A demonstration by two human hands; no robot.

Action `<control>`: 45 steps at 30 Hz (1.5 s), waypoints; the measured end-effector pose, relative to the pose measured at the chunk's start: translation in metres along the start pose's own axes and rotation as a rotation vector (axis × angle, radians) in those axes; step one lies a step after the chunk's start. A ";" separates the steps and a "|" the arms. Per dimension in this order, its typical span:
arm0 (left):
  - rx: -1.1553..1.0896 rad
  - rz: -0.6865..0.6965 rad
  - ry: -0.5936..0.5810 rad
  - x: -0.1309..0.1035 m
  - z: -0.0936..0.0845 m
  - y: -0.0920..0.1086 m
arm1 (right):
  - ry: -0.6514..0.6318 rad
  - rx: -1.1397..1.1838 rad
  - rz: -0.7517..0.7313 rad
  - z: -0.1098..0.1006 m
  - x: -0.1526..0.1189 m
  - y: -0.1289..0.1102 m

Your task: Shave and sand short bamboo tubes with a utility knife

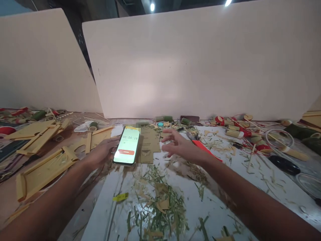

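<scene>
A phone with a lit timer screen reading 00:00:28 is tilted up near the middle of the table. My left hand holds it by its left edge, fingers partly hidden behind it. Brown cardboard with faint print lies just right of the phone. Above the cardboard's right side, my right hand has its fingers apart and holds nothing. A red strip lies beyond my right wrist. Green and tan shavings are scattered on the white board between my forearms.
Wooden frame pieces lie at the left. Bamboo pieces with red cord, a black oval object and a clear ring lie at the right. A pale upright panel stands behind the table. A yellow piece lies in front.
</scene>
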State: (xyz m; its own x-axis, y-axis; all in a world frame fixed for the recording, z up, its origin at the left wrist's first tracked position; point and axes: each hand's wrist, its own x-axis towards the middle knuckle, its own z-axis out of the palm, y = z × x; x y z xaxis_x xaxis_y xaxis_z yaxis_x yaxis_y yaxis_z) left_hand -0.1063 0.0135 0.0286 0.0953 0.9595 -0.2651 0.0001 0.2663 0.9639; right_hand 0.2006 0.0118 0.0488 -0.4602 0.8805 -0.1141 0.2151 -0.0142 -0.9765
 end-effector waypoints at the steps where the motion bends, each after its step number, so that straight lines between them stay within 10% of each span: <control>1: -0.013 -0.033 -0.015 0.001 -0.007 -0.002 | -0.008 -0.078 -0.041 -0.013 0.000 -0.003; 7: 0.083 -0.176 0.029 0.003 -0.027 -0.014 | 0.124 -0.771 -0.055 -0.069 -0.009 0.001; 11: 0.414 0.059 0.112 0.001 -0.029 -0.011 | 0.203 -0.893 0.017 -0.080 -0.017 0.019; 20: 1.013 0.131 0.111 -0.003 -0.016 -0.010 | 0.173 -0.953 0.072 -0.085 -0.034 0.024; 45: 1.011 0.135 -0.062 0.011 -0.021 0.002 | 0.433 -0.949 -0.031 -0.101 -0.089 0.086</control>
State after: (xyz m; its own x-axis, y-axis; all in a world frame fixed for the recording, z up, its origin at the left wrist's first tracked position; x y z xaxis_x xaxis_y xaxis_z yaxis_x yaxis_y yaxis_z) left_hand -0.1261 0.0264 0.0269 0.2085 0.9616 -0.1787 0.8227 -0.0736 0.5637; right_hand 0.3475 -0.0200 -0.0063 -0.1689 0.9714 0.1669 0.8832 0.2243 -0.4119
